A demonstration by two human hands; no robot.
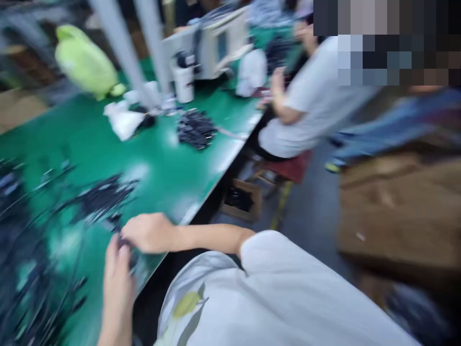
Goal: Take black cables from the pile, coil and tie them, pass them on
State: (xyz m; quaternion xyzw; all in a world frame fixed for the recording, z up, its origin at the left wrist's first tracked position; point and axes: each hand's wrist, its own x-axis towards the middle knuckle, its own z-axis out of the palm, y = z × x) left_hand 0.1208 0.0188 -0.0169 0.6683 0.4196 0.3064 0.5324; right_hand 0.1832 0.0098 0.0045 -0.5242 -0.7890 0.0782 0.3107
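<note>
My left hand (118, 264) and my right hand (149, 233) meet at the near edge of the green table (158, 166). Fingers of both are closed around a dark cable-like piece (114, 218), whose end sticks out beyond them; blur hides its exact kind. Just past my hands lies a bunch of black cables (104, 194). To the left, a large tangled heap of black cables (21, 269) covers the tabletop.
Farther along the table are a pile of small black parts (196, 129), a white bag (124, 120), a white cup (183, 84), a green bag (84, 62) and a beige machine (216, 45). A co-worker (306, 101) sits at right. Cardboard boxes (399, 211) stand on the floor.
</note>
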